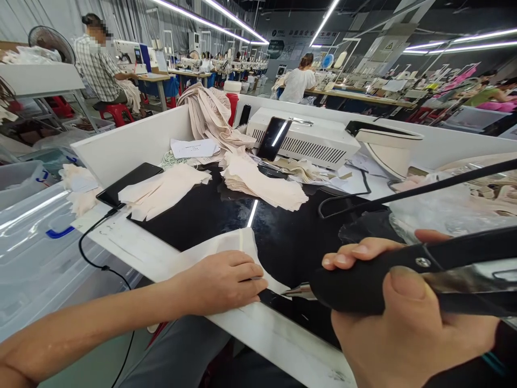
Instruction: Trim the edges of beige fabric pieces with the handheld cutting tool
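Note:
My right hand (pixel 407 323) is closed around a black hand-held tool (pixel 363 277) with a pointed metal tip. The tip touches or nearly touches the narrow end of a cream fabric piece (pixel 218 245). That piece lies over the front edge of a glossy black work surface (pixel 283 237). My left hand (pixel 226 283) rests on it with bent fingers closed at its near edge; the fingertips are partly hidden. Beyond, a stack of cut cream fabric pieces (pixel 262 180) lies on the black surface, with another stack (pixel 163 188) to its left.
A phone (pixel 275 139) leans against a white vented box (pixel 302 137) at the back. A black tablet (pixel 129 183) lies at the left, its cable hanging down. A dark cable (pixel 424 188) crosses the right side above plastic bags (pixel 444 207). Two people sit farther off.

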{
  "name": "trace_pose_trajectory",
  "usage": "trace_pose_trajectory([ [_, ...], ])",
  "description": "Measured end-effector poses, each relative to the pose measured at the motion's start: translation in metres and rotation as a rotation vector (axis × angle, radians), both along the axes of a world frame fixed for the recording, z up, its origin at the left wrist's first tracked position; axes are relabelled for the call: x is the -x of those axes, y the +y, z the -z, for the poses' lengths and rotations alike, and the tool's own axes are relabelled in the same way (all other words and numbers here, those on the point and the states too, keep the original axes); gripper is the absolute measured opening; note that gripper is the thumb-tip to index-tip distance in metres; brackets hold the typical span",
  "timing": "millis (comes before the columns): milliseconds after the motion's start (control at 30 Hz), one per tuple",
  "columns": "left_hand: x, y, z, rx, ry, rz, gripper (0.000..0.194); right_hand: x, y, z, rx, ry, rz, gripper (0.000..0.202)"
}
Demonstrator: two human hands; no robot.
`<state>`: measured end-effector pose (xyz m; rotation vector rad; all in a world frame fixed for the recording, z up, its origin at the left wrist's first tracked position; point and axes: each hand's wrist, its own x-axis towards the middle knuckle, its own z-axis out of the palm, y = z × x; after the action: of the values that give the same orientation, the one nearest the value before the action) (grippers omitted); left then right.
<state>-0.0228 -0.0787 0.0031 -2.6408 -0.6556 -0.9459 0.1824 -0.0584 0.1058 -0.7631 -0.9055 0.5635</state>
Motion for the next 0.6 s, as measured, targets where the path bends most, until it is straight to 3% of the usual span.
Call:
trace_pose_trajectory([
  [133, 0.004, -0.003, -0.004, 0.072, -0.038, 0.006, 0.02, -0.003, 0.001, 0.005, -0.014, -0.017, -0.027, 0.044],
  [300, 0.023, 0.0, -0.017, 0.121, -0.096, -0.01, 0.03, -0.016, 0.014, 0.015, -0.025, 0.002, -0.046, 0.05],
  [467, 0.044, 0.006, -0.025, 0.351, 0.047, -0.089, 0.028, -0.03, 0.044, 0.023, -0.075, -0.043, 0.006, 0.053],
  [600, 0.04, 0.001, -0.031, 0.474, 0.116, -0.137, 0.025, -0.034, 0.063, 0.028, -0.127, -0.072, 0.014, 0.058],
])
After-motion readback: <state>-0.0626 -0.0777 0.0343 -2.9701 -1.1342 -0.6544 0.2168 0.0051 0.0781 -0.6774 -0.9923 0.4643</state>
